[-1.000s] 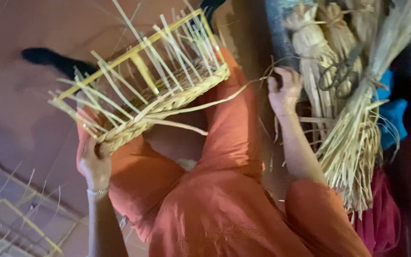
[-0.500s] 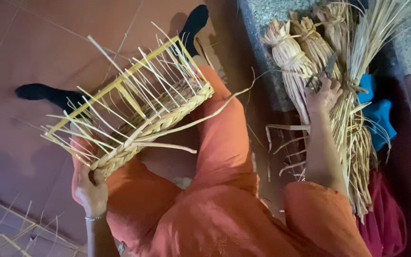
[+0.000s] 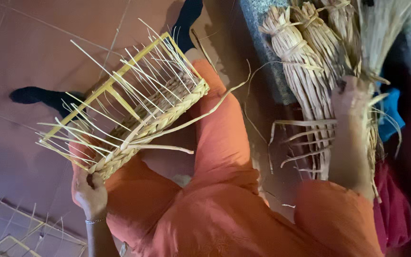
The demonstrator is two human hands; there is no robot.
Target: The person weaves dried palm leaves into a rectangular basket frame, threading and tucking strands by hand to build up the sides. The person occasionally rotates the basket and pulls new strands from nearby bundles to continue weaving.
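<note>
Left hand (image 3: pixel 90 192) clamped on near corner of half-woven basket frame (image 3: pixel 129 119), propped on orange-clad lap; long axis slanted up-right, away fr. body. Right hand (image 3: pixel 353 102) stretched out to straw bundles (image 3: pixel 310 62) at stone ledge (image 3: pixel 267 43) edge, nearer them; grip hidden, can't tell. Hands well apart. Frame empty, loose strands only.

Half-woven straw basket (image 3: pixel 134 119) tilted on lap.

A second frame (image 3: pixel 5 238) lies at the floor's (image 3: pixel 34 43) lower left corner; blue cloth (image 3: pixel 391 119) and red cloth (image 3: pixel 396 209) sit at the right edge.
</note>
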